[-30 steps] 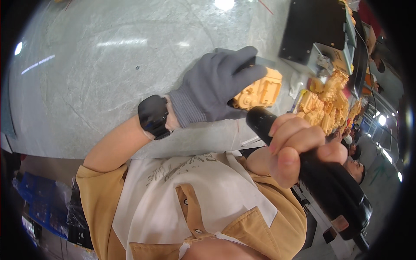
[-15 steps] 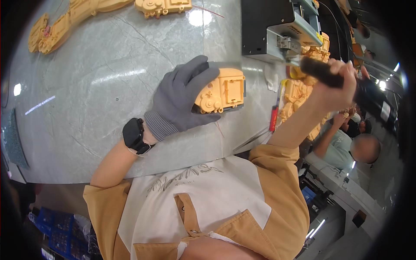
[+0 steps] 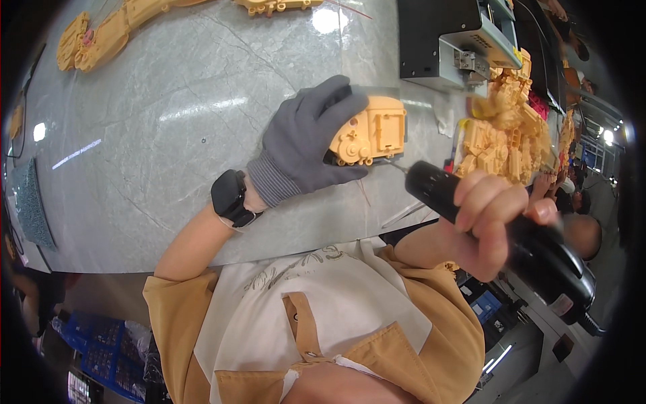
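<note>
My left hand [image 3: 306, 128], in a grey glove, is closed around the left side of an orange plastic housing [image 3: 383, 131]. The housing has round bosses and a square recess on its face, and a dark part shows beneath it. My bare right hand [image 3: 494, 219] grips a black electric screwdriver [image 3: 437, 188], its cord leaving the rear end. The thin bit points up and left at the lower right edge of the housing; whether it touches cannot be made out.
A black and silver machine [image 3: 464, 47] stands at the far right of the grey table [image 3: 182, 161]. Beside it lies a heap of orange housings [image 3: 501, 141]. More orange housings [image 3: 108, 37] line the far left. A person's head [image 3: 582, 236] shows at the right.
My right hand has brought the screwdriver down and left, from beside the machine to the housing. The left hand keeps its hold. The whole view has shifted slightly.
</note>
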`<state>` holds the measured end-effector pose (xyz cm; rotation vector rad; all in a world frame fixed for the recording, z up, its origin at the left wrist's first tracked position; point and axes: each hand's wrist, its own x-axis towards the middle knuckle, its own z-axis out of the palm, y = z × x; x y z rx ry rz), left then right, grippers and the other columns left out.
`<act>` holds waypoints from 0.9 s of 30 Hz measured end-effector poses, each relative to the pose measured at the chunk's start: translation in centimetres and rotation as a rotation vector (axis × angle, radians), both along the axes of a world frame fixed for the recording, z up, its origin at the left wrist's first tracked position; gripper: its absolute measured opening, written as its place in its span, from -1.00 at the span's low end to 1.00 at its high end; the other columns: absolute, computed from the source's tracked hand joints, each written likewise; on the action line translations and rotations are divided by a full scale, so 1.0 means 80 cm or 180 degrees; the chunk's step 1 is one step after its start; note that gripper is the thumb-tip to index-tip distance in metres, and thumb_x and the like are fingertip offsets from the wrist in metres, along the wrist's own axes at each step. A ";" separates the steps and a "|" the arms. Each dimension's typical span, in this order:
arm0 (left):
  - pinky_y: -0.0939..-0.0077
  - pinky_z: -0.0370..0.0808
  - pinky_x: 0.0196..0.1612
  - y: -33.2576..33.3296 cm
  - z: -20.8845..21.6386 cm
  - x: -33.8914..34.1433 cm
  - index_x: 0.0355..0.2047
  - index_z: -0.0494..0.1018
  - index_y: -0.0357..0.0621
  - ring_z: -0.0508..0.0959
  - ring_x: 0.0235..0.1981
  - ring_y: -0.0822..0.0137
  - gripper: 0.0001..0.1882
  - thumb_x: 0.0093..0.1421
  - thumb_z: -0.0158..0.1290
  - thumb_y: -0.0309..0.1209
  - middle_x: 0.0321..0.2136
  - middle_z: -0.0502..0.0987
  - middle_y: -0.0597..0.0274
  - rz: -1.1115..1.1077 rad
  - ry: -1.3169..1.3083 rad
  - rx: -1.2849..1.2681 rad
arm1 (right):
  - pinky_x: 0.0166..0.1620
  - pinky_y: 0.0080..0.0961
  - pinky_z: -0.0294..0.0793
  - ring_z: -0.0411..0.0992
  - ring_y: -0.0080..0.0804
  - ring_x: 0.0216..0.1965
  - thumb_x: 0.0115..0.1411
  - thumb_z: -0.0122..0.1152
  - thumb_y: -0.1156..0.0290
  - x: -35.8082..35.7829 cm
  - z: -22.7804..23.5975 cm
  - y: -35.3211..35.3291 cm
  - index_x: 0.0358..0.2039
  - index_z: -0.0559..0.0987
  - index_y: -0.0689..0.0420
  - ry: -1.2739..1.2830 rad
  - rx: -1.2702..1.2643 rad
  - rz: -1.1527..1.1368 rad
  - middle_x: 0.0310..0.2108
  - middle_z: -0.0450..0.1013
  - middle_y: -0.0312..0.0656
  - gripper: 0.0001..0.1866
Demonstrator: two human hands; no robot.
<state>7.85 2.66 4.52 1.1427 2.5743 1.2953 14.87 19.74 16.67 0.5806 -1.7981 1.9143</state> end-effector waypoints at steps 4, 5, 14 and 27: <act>0.27 0.32 0.02 -0.002 0.005 0.001 0.11 0.20 0.00 0.35 0.00 0.13 -0.04 -0.34 0.36 -0.09 0.08 0.22 0.09 0.0041 -0.0069 0.0107 | -0.47 -0.37 0.35 0.30 -0.38 -0.66 0.03 -0.01 0.65 -0.022 -0.011 -0.016 0.05 0.14 0.12 0.0022 -0.0266 -0.0174 -0.60 0.29 -0.20 -0.46; 0.27 0.32 0.03 -0.002 0.006 0.001 0.11 0.19 -0.01 0.35 0.01 0.12 -0.04 -0.34 0.36 -0.09 0.08 0.23 0.08 0.0065 -0.0104 0.0154 | -0.48 -0.36 0.35 0.30 -0.37 -0.66 0.03 -0.02 0.65 -0.031 -0.013 -0.018 0.06 0.13 0.13 0.0064 -0.0302 -0.0135 -0.60 0.29 -0.20 -0.45; 0.26 0.32 0.04 -0.007 0.011 -0.002 0.11 0.17 -0.04 0.34 0.03 0.10 -0.04 -0.33 0.37 -0.17 0.05 0.26 0.07 0.0005 -0.0318 0.0515 | -0.48 -0.40 0.34 0.28 -0.42 -0.67 -0.01 -0.03 0.64 -0.073 -0.012 -0.032 0.01 0.15 0.20 0.0014 -0.0129 -0.0557 -0.61 0.29 -0.21 -0.49; 0.29 0.36 -0.07 -0.003 -0.003 -0.009 0.10 0.16 -0.09 0.39 -0.05 0.13 -0.05 -0.34 0.37 -0.23 0.01 0.30 0.09 0.0007 0.0038 0.0751 | -0.57 -0.46 0.34 0.25 -0.49 -0.73 -0.02 0.04 0.63 -0.100 -0.016 -0.042 -0.09 0.15 0.27 -0.0258 0.0126 -0.0663 -0.68 0.30 -0.21 -0.54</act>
